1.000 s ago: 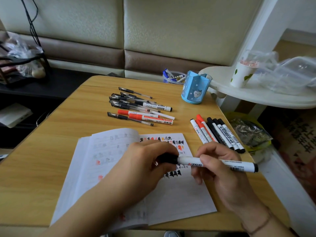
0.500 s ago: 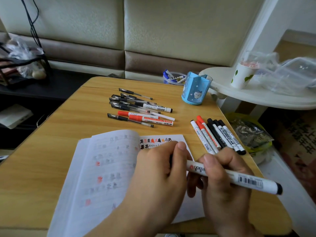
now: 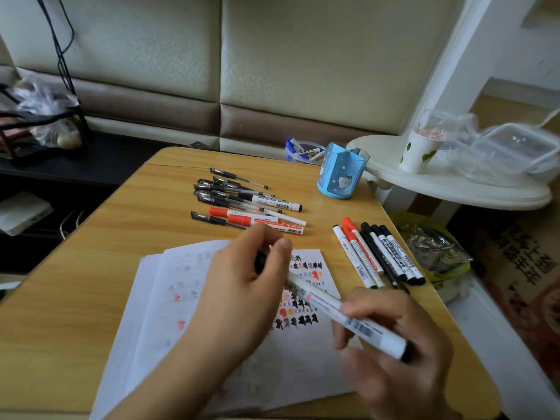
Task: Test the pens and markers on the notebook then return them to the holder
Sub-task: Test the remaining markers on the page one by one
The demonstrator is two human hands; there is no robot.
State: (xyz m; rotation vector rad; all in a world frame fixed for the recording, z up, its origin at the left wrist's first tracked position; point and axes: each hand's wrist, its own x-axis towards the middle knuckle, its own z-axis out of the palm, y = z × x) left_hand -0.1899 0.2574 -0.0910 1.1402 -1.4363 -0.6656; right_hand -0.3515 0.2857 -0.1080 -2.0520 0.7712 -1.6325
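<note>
My right hand (image 3: 391,353) grips the white barrel of a black-ended whiteboard marker (image 3: 348,316) above the open notebook (image 3: 303,365). My left hand (image 3: 242,298) pinches the marker's black cap (image 3: 260,262) at the far end; whether the cap is on or off is blurred. The right page carries rows of black and red test marks (image 3: 303,313). The blue pen holder (image 3: 341,171) stands at the table's back. A heap of pens and markers (image 3: 242,201) lies left of it. Several markers (image 3: 375,253) lie in a row right of the notebook.
The wooden table (image 3: 91,283) ends close on the right, by a white round side table (image 3: 454,183) with a paper cup (image 3: 419,151) and plastic boxes. A clear tub of pens (image 3: 300,151) sits behind the holder. A foil bag (image 3: 433,250) lies below the right edge.
Both hands shifted; my left hand moved up and left at the cap end while the marker tilted, its rear end dropping lower right. The camera view also shifted slightly.
</note>
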